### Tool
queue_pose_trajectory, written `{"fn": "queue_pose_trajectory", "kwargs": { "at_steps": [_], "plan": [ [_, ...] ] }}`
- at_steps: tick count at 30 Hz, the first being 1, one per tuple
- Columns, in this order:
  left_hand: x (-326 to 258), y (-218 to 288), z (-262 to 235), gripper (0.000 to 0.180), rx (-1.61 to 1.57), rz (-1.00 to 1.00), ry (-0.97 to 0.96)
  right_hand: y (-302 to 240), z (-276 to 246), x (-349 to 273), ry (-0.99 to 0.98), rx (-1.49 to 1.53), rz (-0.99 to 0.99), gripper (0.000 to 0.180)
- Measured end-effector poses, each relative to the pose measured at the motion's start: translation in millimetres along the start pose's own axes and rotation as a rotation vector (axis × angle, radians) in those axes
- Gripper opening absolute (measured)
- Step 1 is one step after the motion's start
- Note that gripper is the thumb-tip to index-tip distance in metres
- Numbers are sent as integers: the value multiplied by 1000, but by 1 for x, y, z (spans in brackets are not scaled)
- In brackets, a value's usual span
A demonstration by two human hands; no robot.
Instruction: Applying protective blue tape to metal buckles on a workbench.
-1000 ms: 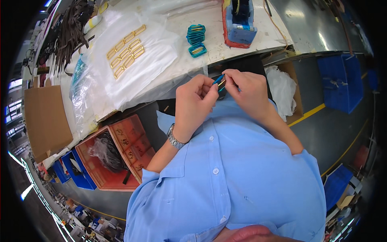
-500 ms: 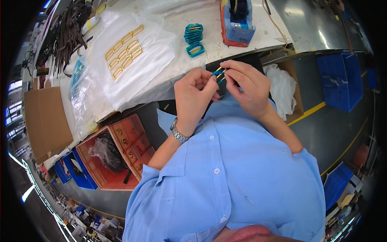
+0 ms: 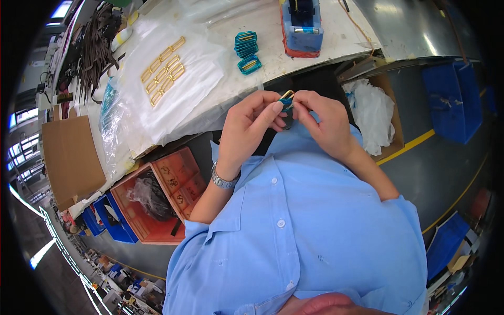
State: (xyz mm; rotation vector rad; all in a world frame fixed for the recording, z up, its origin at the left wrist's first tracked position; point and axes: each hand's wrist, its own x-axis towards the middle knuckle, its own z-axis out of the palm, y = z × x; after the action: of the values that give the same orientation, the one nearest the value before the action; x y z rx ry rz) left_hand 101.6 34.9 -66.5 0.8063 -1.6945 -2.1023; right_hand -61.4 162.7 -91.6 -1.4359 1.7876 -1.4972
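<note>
In front of my chest a gold metal buckle [image 3: 287, 98] with teal wrapping on its lower part is pinched between the thumb and fingers of my left hand [image 3: 247, 126]. Thumb and forefinger of my right hand [image 3: 328, 126] close on the buckle's right side. The fingers cover much of the wrapping. On the table beyond, several bare gold buckles [image 3: 164, 74] lie in three slanting rows on a white plastic sheet [image 3: 197, 86]. To their right stands a row of teal-wrapped buckles [image 3: 245, 44], with one more wrapped buckle [image 3: 249, 64] lying flat at its near end.
A blue and red tape dispenser [image 3: 302, 42] stands near the table edge. Below the table are an orange crate [image 3: 126, 210] at left and a cardboard box [image 3: 391, 105] with white plastic at right. Dark straps [image 3: 94, 47] lie far left; a blue bin [image 3: 454, 105] stands at right.
The buckle has turned in my fingers and its gold end now points up. My right hand has dropped slightly and its fingers are drawn in closer. The view has shifted a little.
</note>
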Motion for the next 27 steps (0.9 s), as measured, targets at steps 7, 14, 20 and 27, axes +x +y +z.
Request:
{"fn": "queue_pose_trajectory", "kwargs": {
  "at_steps": [7, 14, 20, 27],
  "plan": [
    [9, 15, 2, 19, 365, -54, -180, 2, -11, -3, -166, -89, -109, 16],
    [15, 6, -11, 26, 156, -7, 282, 12, -28, -6, -274, -218, -2, 4],
    [5, 19, -17, 26, 162, 266, 467, 42, -89, -32, -61, -200, 397, 5],
    [12, 5, 22, 27, 15, 30, 308, 237, -174, -91, 312, -38, 822, 14]
  ]
}}
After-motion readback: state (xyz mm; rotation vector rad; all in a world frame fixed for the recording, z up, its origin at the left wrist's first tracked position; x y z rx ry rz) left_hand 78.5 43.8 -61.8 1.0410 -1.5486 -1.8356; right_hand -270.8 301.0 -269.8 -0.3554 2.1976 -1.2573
